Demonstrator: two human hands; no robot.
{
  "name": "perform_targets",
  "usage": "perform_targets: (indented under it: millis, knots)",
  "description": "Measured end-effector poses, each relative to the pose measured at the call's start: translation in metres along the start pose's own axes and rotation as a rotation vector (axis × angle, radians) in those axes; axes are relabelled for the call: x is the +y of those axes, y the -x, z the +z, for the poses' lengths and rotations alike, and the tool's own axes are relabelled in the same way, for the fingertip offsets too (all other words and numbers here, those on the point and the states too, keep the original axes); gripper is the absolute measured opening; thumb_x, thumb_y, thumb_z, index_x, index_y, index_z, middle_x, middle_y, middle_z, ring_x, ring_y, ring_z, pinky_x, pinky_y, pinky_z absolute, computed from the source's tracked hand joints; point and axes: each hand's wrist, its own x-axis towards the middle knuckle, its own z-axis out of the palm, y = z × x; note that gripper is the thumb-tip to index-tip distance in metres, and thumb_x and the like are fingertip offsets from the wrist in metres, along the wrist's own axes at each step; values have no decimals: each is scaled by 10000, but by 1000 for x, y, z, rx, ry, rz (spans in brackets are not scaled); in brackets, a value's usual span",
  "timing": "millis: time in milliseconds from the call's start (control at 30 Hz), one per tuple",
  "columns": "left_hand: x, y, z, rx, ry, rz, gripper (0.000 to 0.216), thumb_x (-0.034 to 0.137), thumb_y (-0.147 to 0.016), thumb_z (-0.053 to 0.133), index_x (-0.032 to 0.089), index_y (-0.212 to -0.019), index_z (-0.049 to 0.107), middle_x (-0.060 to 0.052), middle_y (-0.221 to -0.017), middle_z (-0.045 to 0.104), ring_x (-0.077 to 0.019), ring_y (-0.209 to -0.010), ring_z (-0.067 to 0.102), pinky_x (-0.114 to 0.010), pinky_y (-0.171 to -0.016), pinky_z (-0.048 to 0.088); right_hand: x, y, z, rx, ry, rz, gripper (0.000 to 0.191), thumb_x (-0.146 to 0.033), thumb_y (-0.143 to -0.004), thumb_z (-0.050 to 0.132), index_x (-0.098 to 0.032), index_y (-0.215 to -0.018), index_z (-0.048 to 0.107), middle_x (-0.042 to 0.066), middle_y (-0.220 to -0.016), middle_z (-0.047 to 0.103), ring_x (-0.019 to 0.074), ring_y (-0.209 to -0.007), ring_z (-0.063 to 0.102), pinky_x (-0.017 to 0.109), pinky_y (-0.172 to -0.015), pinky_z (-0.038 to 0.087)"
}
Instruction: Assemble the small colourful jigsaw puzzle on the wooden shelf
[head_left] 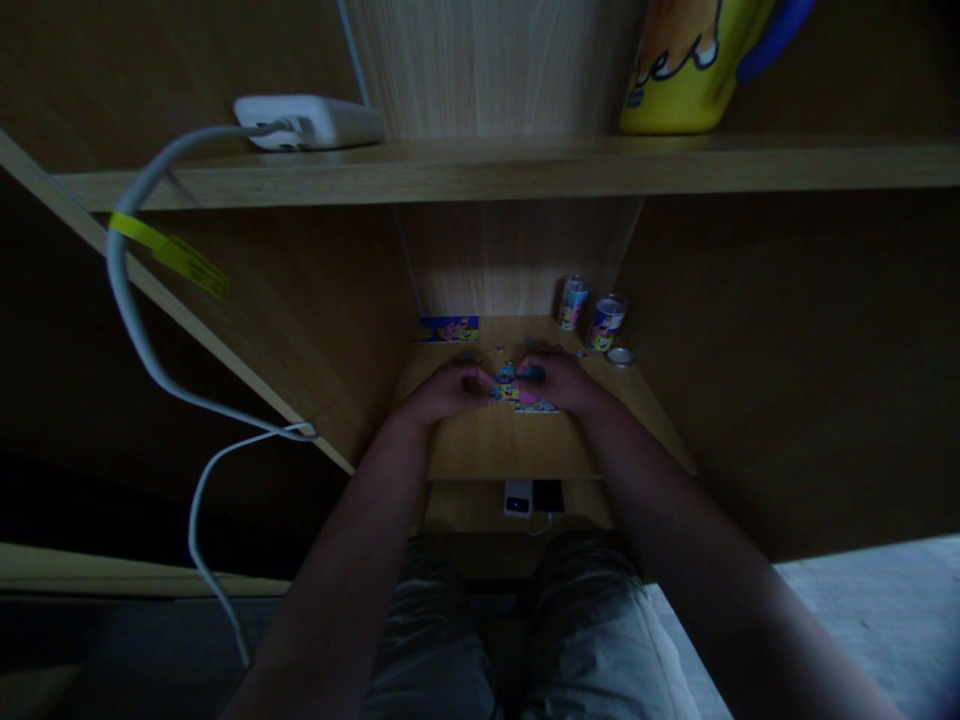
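On the wooden desktop lies a partly joined, brightly coloured jigsaw puzzle (pixel 507 388). My left hand (pixel 450 390) is curled at its left edge, thumb and fingertips closed in on the border. From the right, my right hand (pixel 556 382) bends over the puzzle with its fingers drawn together on the pieces, covering part of the picture. Dim light hides exactly which piece sits under those fingertips. Small loose puzzle pieces (pixel 500 349) are scattered just beyond both hands.
Two printed tins (pixel 573 303) (pixel 606 322) stand at the back right, beside a round metal lid (pixel 620 357). A printed strip (pixel 448 329) lies back left. Below is a power bank (pixel 518 498). The upper shelf (pixel 480 180) holds a white charger (pixel 315 122) with a cable and a yellow mug (pixel 675 85).
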Motion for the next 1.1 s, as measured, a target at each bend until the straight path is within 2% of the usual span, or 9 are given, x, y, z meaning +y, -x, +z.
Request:
perform_targets:
  millis: [167, 400, 867, 1100]
  knots:
    - [4, 0, 1, -23, -22, 36, 207, 349, -850, 927, 210, -996, 878, -53, -986, 844, -210, -931, 744, -335, -895, 580, 2, 0, 1, -5, 12, 5, 167, -423, -944, 880, -278, -1007, 826, 45, -1046, 822, 259, -1059, 737, 405, -1012, 524]
    - [10, 1, 2, -26, -17, 35, 162, 358, -895, 881, 234, -999, 885, -44, -1006, 848, -210, -961, 745, -328, -894, 585, 2, 0, 1, -9, 0, 3, 142, -403, -943, 880, -290, -1006, 822, 34, -1045, 829, 256, -1051, 742, 410, -1010, 527]
    - [-1, -1, 5, -31, 50, 15, 278, 408, -857, 901, 188, -1013, 832, -62, -1013, 825, -207, -944, 732, -332, -891, 569, 5, 0, 2, -14, 19, 7, 157, -399, -934, 883, -281, -1021, 825, 39, -1063, 828, 265, -1058, 743, 410, -998, 527]
    - [-3, -2, 4, -40, 34, 18, 287, 416, -857, 899, 187, -1018, 836, -58, -1006, 823, -205, -944, 727, -331, -886, 565, -3, 1, -2, 4, 21, -20, 165, -414, -965, 861, -267, -1030, 823, 54, -1072, 816, 270, -1086, 724, 421, -1032, 507]
